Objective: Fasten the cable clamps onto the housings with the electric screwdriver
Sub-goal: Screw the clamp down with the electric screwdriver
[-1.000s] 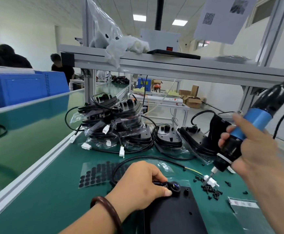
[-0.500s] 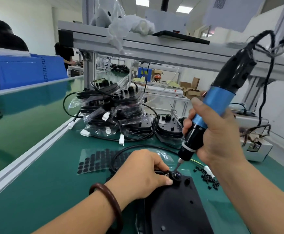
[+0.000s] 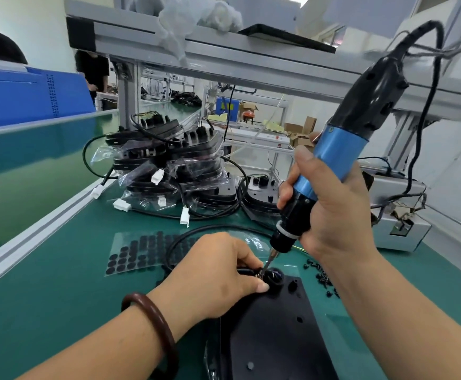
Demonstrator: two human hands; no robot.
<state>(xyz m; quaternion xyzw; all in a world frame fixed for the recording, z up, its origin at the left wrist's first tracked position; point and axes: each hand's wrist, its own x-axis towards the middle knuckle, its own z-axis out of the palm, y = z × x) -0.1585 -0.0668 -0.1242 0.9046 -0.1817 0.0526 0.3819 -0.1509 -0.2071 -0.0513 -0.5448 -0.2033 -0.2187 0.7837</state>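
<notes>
Your left hand [image 3: 218, 272] hides most of the cable clamp [image 3: 275, 278], the screw under the bit is too small to make out, and the housing [image 3: 276, 333] is cut off below. Left fingers curl and pinch the clamp at the housing's far corner, just past your thumb. Your right hand [image 3: 336, 212] wraps the tilted electric screwdriver [image 3: 341, 149], its bit tip down beside the left fingertips.

We've swung the electric screwdriver [image 3: 333, 168] in our right hand [image 3: 336, 218] off the loose screws [image 3: 323, 278] on the desk and over the housing [image 3: 273, 333]. Bit tip's now down on the cable clamp [image 3: 274, 278], right beside our left hand [image 3: 212, 272].
</notes>
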